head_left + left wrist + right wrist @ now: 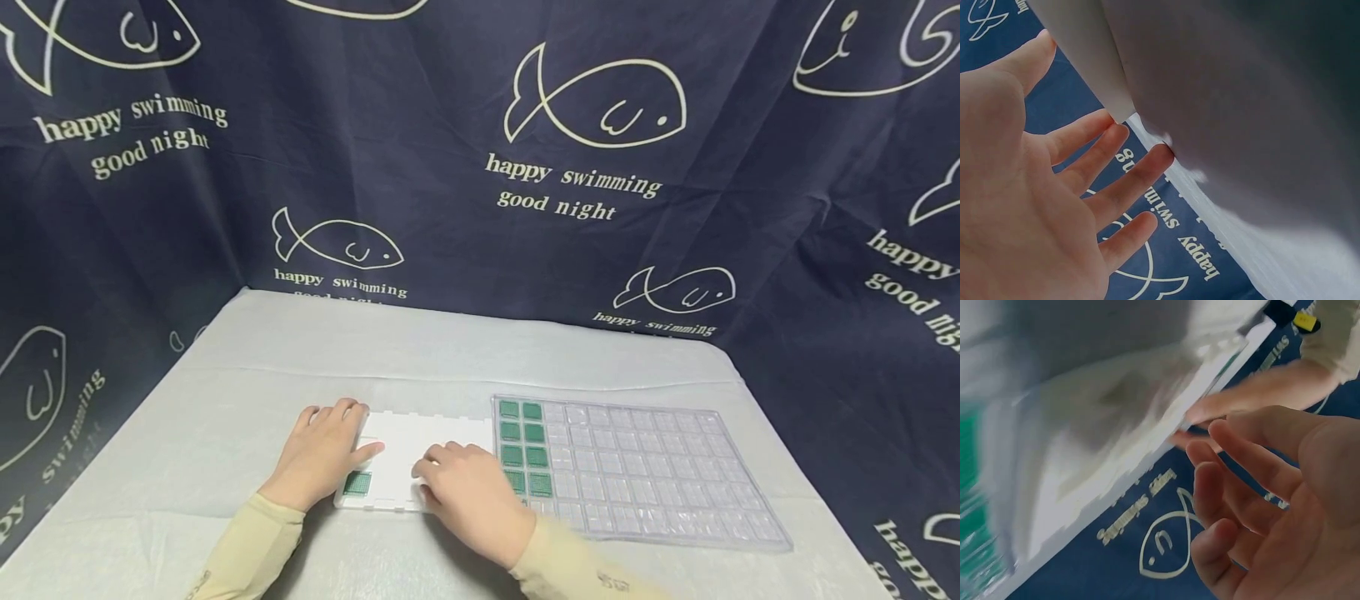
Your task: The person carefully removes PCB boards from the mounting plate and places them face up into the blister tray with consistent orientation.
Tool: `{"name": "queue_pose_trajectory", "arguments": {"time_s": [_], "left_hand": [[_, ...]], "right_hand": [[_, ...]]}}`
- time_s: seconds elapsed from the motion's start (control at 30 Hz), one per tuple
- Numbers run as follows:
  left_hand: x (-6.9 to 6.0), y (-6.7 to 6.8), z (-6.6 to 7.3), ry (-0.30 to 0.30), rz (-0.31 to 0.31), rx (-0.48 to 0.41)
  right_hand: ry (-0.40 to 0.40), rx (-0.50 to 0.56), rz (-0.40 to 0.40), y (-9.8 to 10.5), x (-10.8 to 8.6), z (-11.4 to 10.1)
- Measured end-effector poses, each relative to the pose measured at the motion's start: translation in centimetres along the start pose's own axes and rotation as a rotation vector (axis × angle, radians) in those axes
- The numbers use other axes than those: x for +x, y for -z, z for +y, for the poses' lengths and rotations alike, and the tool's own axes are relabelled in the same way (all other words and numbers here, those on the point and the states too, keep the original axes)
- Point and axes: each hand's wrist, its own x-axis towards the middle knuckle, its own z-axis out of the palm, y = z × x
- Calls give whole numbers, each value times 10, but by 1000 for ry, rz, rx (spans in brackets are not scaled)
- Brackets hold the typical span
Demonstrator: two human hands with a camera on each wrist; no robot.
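Note:
A flat white tray (401,437) lies on the table in the head view, with a green square piece (357,483) near its lower left corner. My left hand (322,450) rests at the tray's left edge. In the left wrist view its fingers are spread and nearly straight, with fingertips at a white edge (1085,56). Over the tray's right part is my right hand (476,500); its fingers (1210,484) bend loosely in the right wrist view, and nothing shows between them. Right of the white tray sits a clear compartment tray (637,475), its left two columns bearing green squares (532,433).
A pale cloth covers the table (420,350). Dark blue fabric (450,167) printed with fish and lettering hangs behind and at both sides. The clear tray reaches toward the table's right edge.

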Motion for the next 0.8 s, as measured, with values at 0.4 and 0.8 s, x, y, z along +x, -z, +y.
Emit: {"name": "queue_pose_trajectory", "arguments": {"time_s": [0.4, 0.8], "left_hand": [[1, 1, -3, -4, 20, -18], [-1, -1, -4, -11, 14, -17]], "right_hand": [[104, -106, 2, -13, 30, -39], [131, -184, -27, -24, 36, -50]]}}
